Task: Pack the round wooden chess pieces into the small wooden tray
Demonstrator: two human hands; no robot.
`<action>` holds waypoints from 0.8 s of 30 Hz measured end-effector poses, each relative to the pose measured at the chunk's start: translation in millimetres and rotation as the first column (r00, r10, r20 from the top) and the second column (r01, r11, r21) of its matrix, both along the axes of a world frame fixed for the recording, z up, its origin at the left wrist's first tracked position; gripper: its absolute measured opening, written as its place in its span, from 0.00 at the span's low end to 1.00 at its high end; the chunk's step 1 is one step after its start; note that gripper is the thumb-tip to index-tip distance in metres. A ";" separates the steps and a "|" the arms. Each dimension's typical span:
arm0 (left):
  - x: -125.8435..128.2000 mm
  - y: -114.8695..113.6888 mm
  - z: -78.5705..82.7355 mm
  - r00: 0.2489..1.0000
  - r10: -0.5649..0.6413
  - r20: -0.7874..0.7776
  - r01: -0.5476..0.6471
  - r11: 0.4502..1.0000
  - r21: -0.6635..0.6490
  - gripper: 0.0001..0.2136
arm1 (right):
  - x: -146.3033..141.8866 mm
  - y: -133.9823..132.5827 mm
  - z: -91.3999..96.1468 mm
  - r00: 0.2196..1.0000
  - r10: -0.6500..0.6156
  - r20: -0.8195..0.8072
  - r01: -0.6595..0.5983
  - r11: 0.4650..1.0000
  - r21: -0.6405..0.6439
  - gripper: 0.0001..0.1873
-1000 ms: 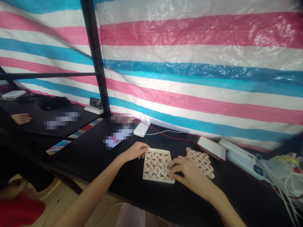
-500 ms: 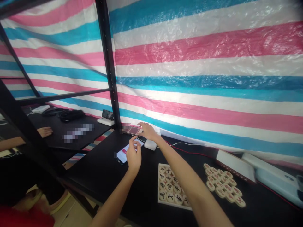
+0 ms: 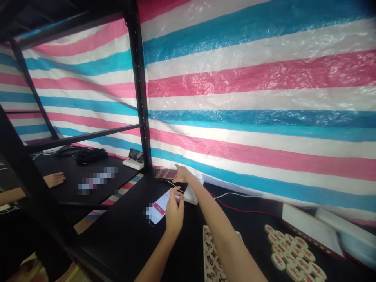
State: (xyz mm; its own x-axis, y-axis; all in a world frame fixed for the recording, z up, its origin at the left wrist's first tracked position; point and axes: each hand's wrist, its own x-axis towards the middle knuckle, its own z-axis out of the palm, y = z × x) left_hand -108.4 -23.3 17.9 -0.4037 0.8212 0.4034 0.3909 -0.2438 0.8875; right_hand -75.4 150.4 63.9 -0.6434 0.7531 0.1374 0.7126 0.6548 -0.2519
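My left hand [image 3: 174, 209] hovers over a phone [image 3: 161, 204] that lies on the black table, its fingertips bent down onto the lit white and pink screen. My right hand [image 3: 181, 175] reaches further back to a second phone [image 3: 168, 174] propped near the striped tarp, with its fingers resting on the phone's edge. A white power bank [image 3: 192, 195] sits between the two phones, partly hidden by my right forearm. Whether either hand grips anything is unclear.
A white tray of round wooden chess pieces [image 3: 209, 250] lies at the bottom, with loose pieces [image 3: 290, 256] to its right beside a flat box [image 3: 311, 229]. A black rack post [image 3: 140, 90] stands left of the phones. Another person's hand [image 3: 54, 179] rests on the neighbouring table.
A second ago both hands were at the tray of pieces. They have since reached up and left to the two phones, and my view has swung upward and to the left.
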 end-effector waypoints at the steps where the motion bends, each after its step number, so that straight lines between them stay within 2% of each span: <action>1: -0.8 0.0 -0.5 1.000 -0.011 -0.006 0.011 1.000 -0.001 0.14 | 9.1 -3.7 5.4 1.000 0.006 -0.006 -0.006 1.000 0.027 0.50; 4: -4.1 -1.3 -0.3 0.999 -0.042 -0.028 0.042 0.999 0.003 0.15 | 50.4 -18.6 28.6 0.999 0.034 -0.015 -0.032 0.994 0.103 0.51; 8: -7.5 -3.8 3.5 0.994 -0.083 -0.078 0.078 0.995 -0.061 0.17 | 137.1 -53.4 71.8 0.998 -0.021 -0.058 0.030 0.985 0.172 0.48; 11: -6.7 -4.7 5.9 0.973 -0.143 -0.180 0.127 0.987 -0.097 0.18 | 216.6 -101.2 100.8 0.974 -0.109 -0.199 0.164 0.943 0.290 0.46; 14: -4.0 -4.3 6.8 0.931 -0.219 -0.291 0.182 0.972 -0.149 0.18 | 291.8 -168.5 110.6 0.906 -0.252 -0.341 0.358 0.885 0.297 0.45; 16: -2.7 -2.8 6.2 0.899 -0.263 -0.350 0.209 0.960 -0.186 0.18 | 331.5 -216.9 101.1 0.838 -0.363 -0.408 0.492 0.825 0.276 0.44; 19: -2.5 1.1 3.6 0.863 -0.275 -0.423 0.197 0.955 -0.220 0.17 | 371.4 -278.9 64.9 0.706 -0.562 -0.430 0.692 0.677 0.251 0.41; 21: -3.3 3.7 1.8 0.844 -0.288 -0.453 0.186 0.948 -0.257 0.16 | 386.5 -307.2 33.0 0.613 -0.670 -0.419 0.785 0.573 0.234 0.37; 24: -3.9 5.4 1.3 0.816 -0.301 -0.494 0.165 0.939 -0.301 0.15 | 397.0 -330.8 -9.1 0.425 -0.825 -0.373 0.905 0.398 0.151 0.30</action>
State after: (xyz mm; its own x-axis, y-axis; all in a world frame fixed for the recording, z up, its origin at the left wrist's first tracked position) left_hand -112.3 -17.9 19.2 0.0300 0.9591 0.2816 0.7709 -0.2015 0.6042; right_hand 321.7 -180.4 54.8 0.4115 0.7750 0.4796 0.8893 -0.2264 -0.3973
